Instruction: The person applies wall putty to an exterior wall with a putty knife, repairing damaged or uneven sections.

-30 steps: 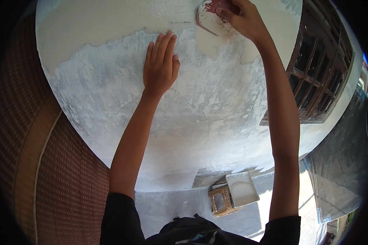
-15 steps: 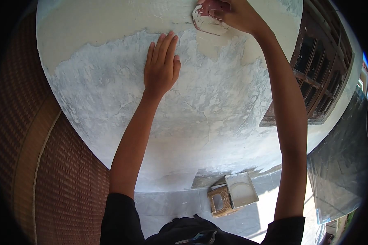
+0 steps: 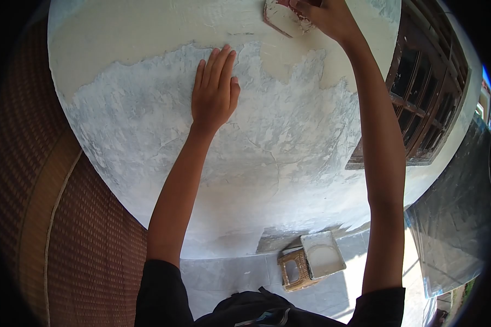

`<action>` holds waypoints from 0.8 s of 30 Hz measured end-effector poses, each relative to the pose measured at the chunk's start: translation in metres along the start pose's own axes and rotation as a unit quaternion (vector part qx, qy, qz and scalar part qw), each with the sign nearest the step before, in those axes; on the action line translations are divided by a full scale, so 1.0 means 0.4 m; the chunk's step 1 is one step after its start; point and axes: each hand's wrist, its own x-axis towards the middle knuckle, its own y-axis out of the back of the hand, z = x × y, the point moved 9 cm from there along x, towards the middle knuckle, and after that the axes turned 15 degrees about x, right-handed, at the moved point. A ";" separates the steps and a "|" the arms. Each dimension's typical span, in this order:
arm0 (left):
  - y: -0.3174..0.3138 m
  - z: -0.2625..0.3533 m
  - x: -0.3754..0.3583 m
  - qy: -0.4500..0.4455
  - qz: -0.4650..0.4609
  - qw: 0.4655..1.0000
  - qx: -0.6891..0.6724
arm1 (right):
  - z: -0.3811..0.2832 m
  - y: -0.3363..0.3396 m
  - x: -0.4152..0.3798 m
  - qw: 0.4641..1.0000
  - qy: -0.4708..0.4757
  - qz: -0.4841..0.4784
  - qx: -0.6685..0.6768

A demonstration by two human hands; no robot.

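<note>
My right hand (image 3: 328,19) grips a reddish putty scraper (image 3: 286,17) smeared with cream filler, up at the top edge of the head view. The scraper's blade is against the wall (image 3: 229,147), on a band of smooth cream coating. Below that band the wall shows patchy white and grey with fine cracks. Flat on the wall lies my left hand (image 3: 215,90), fingers stretched upward near the ragged lower edge of the coating. Nothing is in it.
A tray of pale filler (image 3: 323,253) rests on a small woven-looking stool (image 3: 295,271) at the foot of the wall. To the right is a brown wooden window frame (image 3: 420,103), with a translucent sheet (image 3: 447,218) below. A woven panel (image 3: 93,234) stands at left.
My right hand and the scraper have shifted right and slightly up along the wall, and the scraper has turned. My left hand has stayed almost in place.
</note>
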 end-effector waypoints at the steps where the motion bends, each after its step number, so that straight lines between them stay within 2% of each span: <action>1: -0.002 0.001 0.001 0.001 -0.002 1.000 -0.001 | 0.005 -0.005 -0.014 1.000 0.000 0.001 -0.002; 4: -0.004 0.000 0.001 0.005 -0.010 1.000 -0.001 | 0.020 -0.031 -0.096 0.997 -0.043 0.069 -0.019; 5: -0.005 0.001 -0.001 0.004 -0.011 1.000 -0.003 | 0.042 -0.031 -0.118 0.996 -0.013 0.083 -0.001; 8: -0.004 0.002 -0.002 0.002 -0.007 1.000 -0.002 | 0.084 0.028 -0.181 0.988 -0.058 0.144 -0.014; 10: -0.002 0.003 0.002 0.000 -0.003 1.000 0.006 | 0.109 0.109 -0.232 0.960 -0.091 0.264 0.010; 14: -0.005 0.001 0.003 -0.001 -0.005 1.000 0.009 | 0.104 0.047 -0.273 0.945 -0.077 0.298 0.112; 15: -0.004 0.001 0.002 -0.003 -0.005 1.000 0.010 | 0.097 0.022 -0.268 0.956 -0.046 0.285 0.048; 17: -0.005 0.005 0.003 -0.008 -0.006 1.000 0.008 | 0.097 -0.007 -0.284 0.954 -0.047 0.294 -0.017; 19: -0.007 0.002 0.001 -0.006 -0.009 1.000 0.013 | 0.110 0.019 -0.299 0.948 -0.069 0.310 -0.029; 22: -0.006 0.004 0.000 -0.007 -0.007 1.000 0.018 | 0.142 0.112 -0.353 0.908 -0.106 0.397 0.086; 24: -0.007 0.003 0.004 -0.006 -0.007 1.000 0.021 | 0.128 0.090 -0.345 0.912 -0.101 0.380 0.116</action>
